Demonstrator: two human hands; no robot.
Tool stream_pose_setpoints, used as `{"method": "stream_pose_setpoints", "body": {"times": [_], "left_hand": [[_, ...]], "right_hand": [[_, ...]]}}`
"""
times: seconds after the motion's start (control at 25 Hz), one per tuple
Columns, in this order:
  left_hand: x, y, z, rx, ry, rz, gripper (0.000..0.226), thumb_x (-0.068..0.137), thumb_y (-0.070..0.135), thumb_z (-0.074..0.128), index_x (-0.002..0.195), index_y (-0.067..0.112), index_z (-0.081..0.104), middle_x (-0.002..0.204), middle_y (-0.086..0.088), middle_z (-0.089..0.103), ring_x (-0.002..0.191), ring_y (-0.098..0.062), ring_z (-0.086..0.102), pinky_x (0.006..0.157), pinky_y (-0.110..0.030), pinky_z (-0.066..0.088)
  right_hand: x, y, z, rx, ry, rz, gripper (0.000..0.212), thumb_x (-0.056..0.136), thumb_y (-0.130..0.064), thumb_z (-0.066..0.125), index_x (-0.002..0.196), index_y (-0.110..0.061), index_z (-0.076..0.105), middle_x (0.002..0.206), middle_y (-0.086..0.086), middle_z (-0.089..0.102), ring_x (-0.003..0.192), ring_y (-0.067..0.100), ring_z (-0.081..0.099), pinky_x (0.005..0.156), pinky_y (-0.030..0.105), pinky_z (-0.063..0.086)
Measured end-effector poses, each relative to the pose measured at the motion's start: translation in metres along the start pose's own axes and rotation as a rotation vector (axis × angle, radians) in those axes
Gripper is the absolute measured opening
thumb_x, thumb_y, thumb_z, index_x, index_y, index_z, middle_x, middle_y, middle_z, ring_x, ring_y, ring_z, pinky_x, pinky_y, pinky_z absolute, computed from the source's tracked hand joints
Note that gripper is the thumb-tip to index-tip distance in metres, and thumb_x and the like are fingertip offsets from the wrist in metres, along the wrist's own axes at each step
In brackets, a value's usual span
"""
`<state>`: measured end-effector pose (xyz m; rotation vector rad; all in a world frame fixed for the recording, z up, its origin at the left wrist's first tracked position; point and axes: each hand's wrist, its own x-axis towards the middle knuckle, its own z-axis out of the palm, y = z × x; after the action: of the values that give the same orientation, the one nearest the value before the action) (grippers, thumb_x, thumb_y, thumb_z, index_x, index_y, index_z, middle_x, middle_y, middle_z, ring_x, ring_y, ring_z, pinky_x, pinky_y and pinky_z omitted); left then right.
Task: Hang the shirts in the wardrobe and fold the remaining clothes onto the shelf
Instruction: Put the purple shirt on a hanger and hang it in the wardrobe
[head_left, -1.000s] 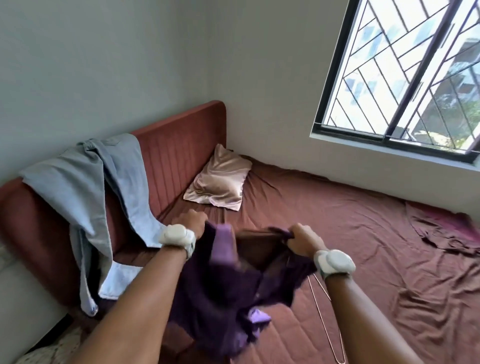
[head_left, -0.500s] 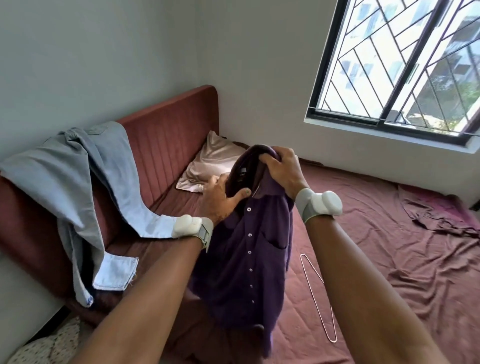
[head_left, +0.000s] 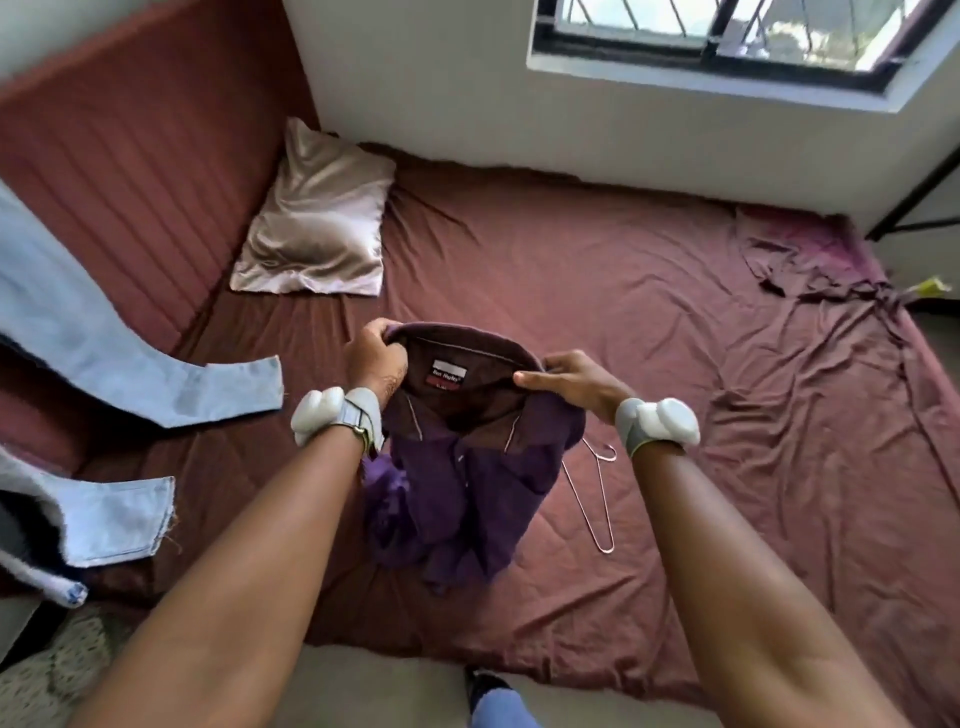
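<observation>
Shirt: a dark purple shirt (head_left: 467, 467) with buttons was held up by its collar over the bed (head_left: 649, 322), the collar spread wide and facing up, so that a white and red label (head_left: 448, 376) inside the neck showed; the body hung crumpled, its lower end bunched on the maroon sheet.
Left hand: the left hand (head_left: 374, 356) gripped the left side of the collar, fingers curled over the edge.
Right hand: the right hand (head_left: 569, 382) pinched the right side of the collar between thumb and fingers, the forefinger laid along the rim.
Wrists: each wrist wore a grey strap carrying a white device.
Hanger: a thin wire hanger (head_left: 597, 493) lay on the sheet just beside the shirt's right side, its top partly behind the cloth.
Other clothes: light blue trousers (head_left: 156, 384) were draped over the padded headboard (head_left: 130, 156) at the left, the legs trailing onto the bed; a crumpled maroon cloth (head_left: 800, 254) lay at the far right corner.
Pillow: a satin pillow (head_left: 322, 218) leaned at the head of the bed.
Hard to make out: the label's writing was too small to read; the trousers ran out of view at the left edge; the sleeves were lost in the bunched folds.
Change: half a second before, the shirt had been lifted high with its button front toward me and both hands close together at the neck; now the hands had parted, the collar was opened out and lower, and the view had tipped down toward the bed.
</observation>
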<state>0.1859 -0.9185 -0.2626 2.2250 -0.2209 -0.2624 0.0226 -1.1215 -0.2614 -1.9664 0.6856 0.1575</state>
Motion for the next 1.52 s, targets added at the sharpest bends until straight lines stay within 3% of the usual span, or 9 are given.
{"method": "stream_pose_setpoints", "body": {"times": [0.16, 0.32, 0.48, 0.68, 0.92, 1.08, 1.2, 1.36, 1.52], "left_hand": [[0.029, -0.033, 0.101, 0.258, -0.256, -0.085, 0.024, 0.079, 0.019, 0.062, 0.100, 0.022, 0.072, 0.099, -0.012, 0.071, 0.100, -0.032, 0.062, 0.084, -0.028, 0.047], [0.068, -0.085, 0.197, 0.348, -0.439, -0.149, 0.022, 0.079, 0.020, 0.068, 0.101, 0.021, 0.073, 0.102, -0.009, 0.071, 0.104, -0.028, 0.061, 0.084, -0.024, 0.043], [0.097, -0.119, 0.240, 0.342, -0.436, -0.154, 0.026, 0.082, 0.031, 0.070, 0.105, 0.018, 0.070, 0.107, -0.008, 0.071, 0.106, -0.028, 0.060, 0.093, -0.028, 0.040], [0.115, -0.156, 0.274, 0.330, -0.385, -0.224, 0.027, 0.087, 0.037, 0.065, 0.108, 0.020, 0.069, 0.110, -0.006, 0.070, 0.108, -0.027, 0.059, 0.090, -0.025, 0.039], [0.109, -0.165, 0.269, 0.306, -0.337, -0.244, 0.025, 0.086, 0.038, 0.063, 0.109, 0.028, 0.067, 0.111, 0.000, 0.070, 0.109, -0.024, 0.059, 0.095, -0.026, 0.041], [0.106, -0.139, 0.249, 0.339, -0.297, -0.225, 0.025, 0.086, 0.040, 0.062, 0.105, 0.027, 0.070, 0.108, -0.003, 0.071, 0.107, -0.028, 0.059, 0.092, -0.027, 0.043], [0.101, -0.117, 0.238, 0.340, -0.296, -0.193, 0.025, 0.085, 0.041, 0.063, 0.104, 0.025, 0.070, 0.106, -0.007, 0.071, 0.106, -0.030, 0.060, 0.092, -0.032, 0.048], [0.091, -0.083, 0.208, 0.278, -0.245, -0.132, 0.025, 0.086, 0.041, 0.063, 0.102, 0.025, 0.071, 0.104, -0.009, 0.071, 0.104, -0.032, 0.060, 0.092, -0.037, 0.050], [0.082, -0.052, 0.165, 0.198, -0.234, -0.065, 0.023, 0.088, 0.041, 0.060, 0.102, 0.027, 0.071, 0.102, -0.005, 0.071, 0.103, -0.028, 0.060, 0.088, -0.030, 0.047]], "right_hand": [[0.060, 0.130, 0.001, -0.001, 0.033, 0.347, 0.047, 0.092, -0.050, 0.055, 0.083, -0.006, 0.068, 0.070, 0.009, 0.060, 0.063, 0.020, 0.051, 0.053, 0.031, 0.045], [0.126, 0.262, 0.008, -0.104, 0.159, 0.626, 0.031, 0.091, -0.025, 0.059, 0.089, 0.003, 0.070, 0.094, 0.027, 0.069, 0.093, 0.038, 0.065, 0.085, 0.039, 0.048], [0.164, 0.324, 0.010, -0.232, 0.264, 0.691, 0.041, 0.086, -0.016, 0.065, 0.124, 0.000, 0.058, 0.121, 0.027, 0.060, 0.118, 0.042, 0.052, 0.098, 0.037, 0.036], [0.200, 0.363, 0.047, -0.475, 0.194, 0.663, 0.057, 0.080, -0.025, 0.075, 0.127, -0.010, 0.046, 0.135, 0.020, 0.039, 0.125, 0.041, 0.036, 0.097, 0.051, 0.036], [0.214, 0.350, 0.042, -0.552, 0.141, 0.524, 0.026, 0.081, -0.011, 0.059, 0.104, -0.001, 0.065, 0.110, 0.027, 0.056, 0.101, 0.045, 0.055, 0.085, 0.043, 0.047], [0.225, 0.279, -0.007, -0.551, 0.335, 0.383, 0.024, 0.078, -0.011, 0.058, 0.095, -0.010, 0.074, 0.100, 0.022, 0.067, 0.094, 0.045, 0.061, 0.077, 0.039, 0.050], [0.230, 0.213, -0.042, -0.282, 0.346, 0.201, 0.011, 0.076, -0.015, 0.062, 0.082, -0.018, 0.071, 0.088, 0.010, 0.072, 0.090, 0.031, 0.065, 0.079, 0.036, 0.048], [0.210, 0.114, -0.072, 0.141, 0.249, -0.111, 0.018, 0.067, -0.015, 0.062, 0.065, -0.033, 0.064, 0.072, -0.003, 0.062, 0.059, 0.012, 0.048, 0.059, 0.031, 0.042], [0.170, 0.046, -0.060, 0.369, 0.074, -0.352, 0.027, 0.079, 0.002, 0.063, 0.071, -0.024, 0.061, 0.076, 0.009, 0.053, 0.047, 0.007, 0.038, 0.045, 0.017, 0.035]]}}
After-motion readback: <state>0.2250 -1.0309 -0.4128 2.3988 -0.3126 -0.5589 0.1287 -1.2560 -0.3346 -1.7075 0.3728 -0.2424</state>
